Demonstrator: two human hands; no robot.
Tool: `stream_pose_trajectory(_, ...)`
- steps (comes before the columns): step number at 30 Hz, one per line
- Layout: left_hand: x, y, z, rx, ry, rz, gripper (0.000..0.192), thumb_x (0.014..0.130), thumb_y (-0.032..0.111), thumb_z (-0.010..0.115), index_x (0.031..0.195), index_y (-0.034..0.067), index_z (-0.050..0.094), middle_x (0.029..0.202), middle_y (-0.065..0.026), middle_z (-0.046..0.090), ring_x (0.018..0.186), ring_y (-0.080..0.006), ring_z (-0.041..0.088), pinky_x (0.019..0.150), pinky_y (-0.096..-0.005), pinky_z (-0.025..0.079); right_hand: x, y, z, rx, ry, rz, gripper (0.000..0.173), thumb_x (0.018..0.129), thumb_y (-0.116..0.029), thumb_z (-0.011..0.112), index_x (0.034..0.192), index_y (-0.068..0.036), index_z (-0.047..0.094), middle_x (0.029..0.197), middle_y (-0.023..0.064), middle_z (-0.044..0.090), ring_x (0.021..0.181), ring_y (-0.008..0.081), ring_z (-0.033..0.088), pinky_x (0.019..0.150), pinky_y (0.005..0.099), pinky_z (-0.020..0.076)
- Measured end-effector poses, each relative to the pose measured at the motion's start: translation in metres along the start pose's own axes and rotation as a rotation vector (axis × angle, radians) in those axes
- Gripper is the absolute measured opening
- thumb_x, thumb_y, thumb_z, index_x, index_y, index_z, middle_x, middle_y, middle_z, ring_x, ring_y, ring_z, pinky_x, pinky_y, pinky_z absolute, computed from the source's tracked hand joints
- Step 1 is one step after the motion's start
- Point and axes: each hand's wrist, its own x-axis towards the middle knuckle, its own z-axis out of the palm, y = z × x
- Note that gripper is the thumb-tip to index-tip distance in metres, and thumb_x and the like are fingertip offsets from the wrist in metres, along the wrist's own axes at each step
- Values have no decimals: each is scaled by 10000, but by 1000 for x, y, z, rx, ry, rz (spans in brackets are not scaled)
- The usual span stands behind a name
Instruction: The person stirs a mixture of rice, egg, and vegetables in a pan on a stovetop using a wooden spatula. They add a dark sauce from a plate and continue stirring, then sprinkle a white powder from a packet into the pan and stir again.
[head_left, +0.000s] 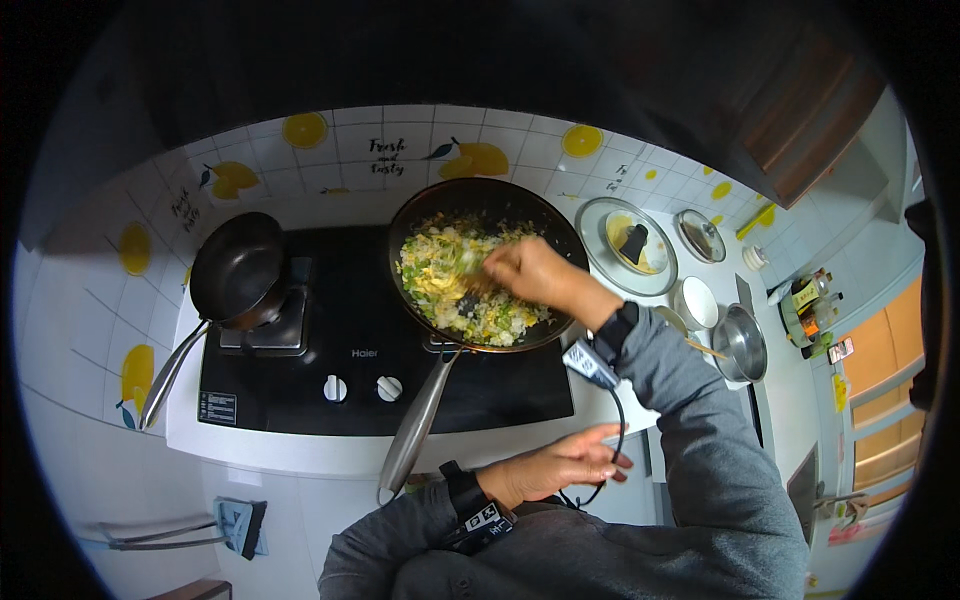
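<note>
A large dark frying pan (555, 225) stands on the right burner of a black gas hob (345, 405), its steel handle pointing towards me. Fried rice with egg and chopped greens (442, 277) fills much of it. Above the food is my right hand (529, 274), its fingers bent and blurred; whether it holds anything is hidden. My left hand (559, 466) is in front of the counter's edge with its fingers apart, beside a black cable (621, 420) that hangs from a device at my right wrist. A smaller dark pan (240, 262) sits on the left burner.
Right of the hob are a large glass lid (589, 259), a smaller glass lid (701, 236), a white bowl (697, 304) and a metal bowl (739, 352). Bottles (817, 307) stand further right. The big pan's handle (424, 420) juts past the counter edge. A dark range hood overhangs the back.
</note>
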Motion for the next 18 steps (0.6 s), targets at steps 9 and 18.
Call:
stream_pose_trajectory(9, -16, 16, 5, -220, 43, 273, 764, 853, 197, 551, 1425, 152, 46, 1255, -150, 436, 1139, -212, 445, 944, -343, 327, 85, 28, 42, -306, 248, 26, 211, 785, -229, 545, 819, -33, 616, 763, 126, 629, 662, 282, 611, 646, 373, 501)
stream_pose_trajectory(18, -9, 7, 7, -138, -17, 124, 661, 886, 212, 524, 1420, 152, 140, 1224, -142, 450, 1047, -222, 504, 874, -347, 381, -1, 129, -63, 190, 245, 450, 326, 660, -291, 703, 885, -57, 673, 915, 127, 645, 939, 299, 582, 804, 389, 479)
